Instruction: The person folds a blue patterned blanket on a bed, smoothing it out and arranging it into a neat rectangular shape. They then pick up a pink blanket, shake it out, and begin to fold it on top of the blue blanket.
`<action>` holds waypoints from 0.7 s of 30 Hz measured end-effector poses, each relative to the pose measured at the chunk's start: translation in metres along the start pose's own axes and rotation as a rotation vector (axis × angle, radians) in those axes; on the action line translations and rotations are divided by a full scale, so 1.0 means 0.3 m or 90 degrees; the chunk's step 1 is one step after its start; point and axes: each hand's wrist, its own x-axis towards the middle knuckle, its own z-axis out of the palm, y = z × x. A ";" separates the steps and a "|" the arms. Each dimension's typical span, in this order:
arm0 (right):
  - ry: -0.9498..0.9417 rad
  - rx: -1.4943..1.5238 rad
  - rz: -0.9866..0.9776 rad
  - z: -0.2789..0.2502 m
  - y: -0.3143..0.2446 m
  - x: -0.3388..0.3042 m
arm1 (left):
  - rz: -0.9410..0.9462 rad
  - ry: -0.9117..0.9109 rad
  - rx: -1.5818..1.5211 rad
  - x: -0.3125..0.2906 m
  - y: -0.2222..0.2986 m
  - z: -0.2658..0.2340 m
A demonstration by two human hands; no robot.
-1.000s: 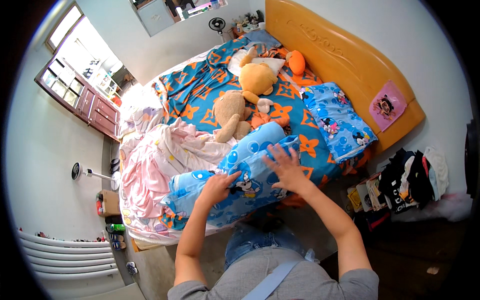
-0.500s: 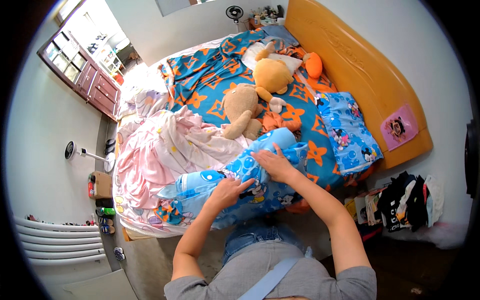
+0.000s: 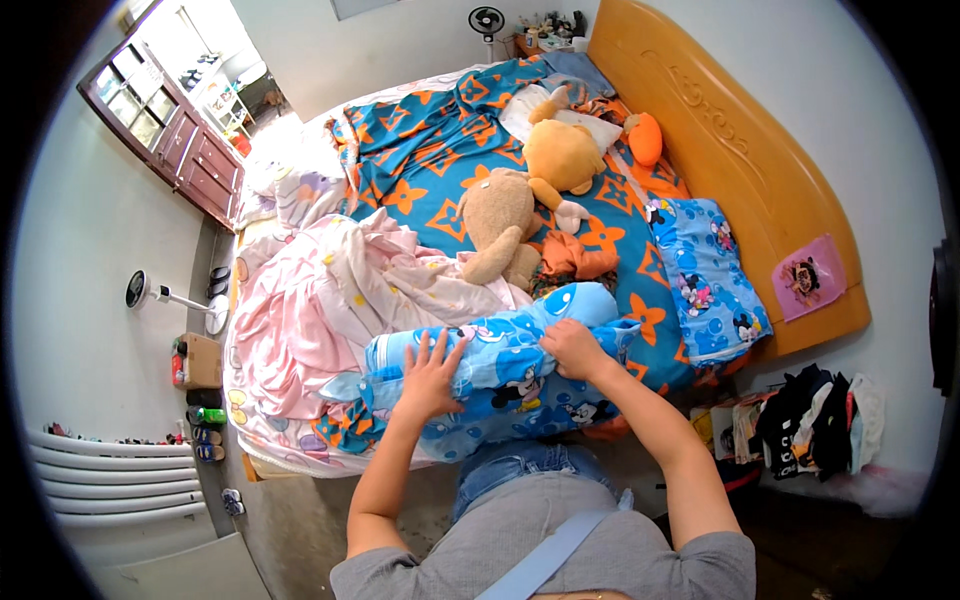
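A rolled blue bedding piece with cartoon mouse print (image 3: pixel 500 345) lies along the near edge of the bed, its loose part draping toward me. On the left part of the roll rests my left hand (image 3: pixel 431 380), fingers spread and holding nothing. My right hand (image 3: pixel 573 350) is curled on the roll's right part, thumb and fingers pinching the cloth; the fingertips are partly hidden. Beyond the roll's right end an orange cloth (image 3: pixel 575 255) sits bunched up. A pink and white blanket (image 3: pixel 300 300) is heaped just left of and behind the roll.
A tan plush toy (image 3: pixel 497 210) and a yellow plush toy (image 3: pixel 560 155) lie on the teal and orange sheet (image 3: pixel 430 165). A matching blue pillow (image 3: pixel 700 262) is by the wooden headboard (image 3: pixel 740 130). Clothes (image 3: pixel 815 425) hang at right; a white fan (image 3: pixel 165 295) stands at left.
My left hand has moved left along the roll and spread its fingers. My right hand went from lying flat to curled on the cloth. The roll looks fuller at its left end.
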 end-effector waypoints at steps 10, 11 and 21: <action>-0.019 -0.007 -0.016 0.022 -0.011 0.012 | -0.001 0.168 -0.006 0.030 -0.081 0.171; -0.020 -0.006 -0.014 0.019 -0.011 0.006 | 0.014 0.189 -0.012 0.033 -0.077 0.178; 0.051 0.014 0.026 -0.111 0.006 -0.117 | 0.162 0.239 0.014 0.088 0.047 0.039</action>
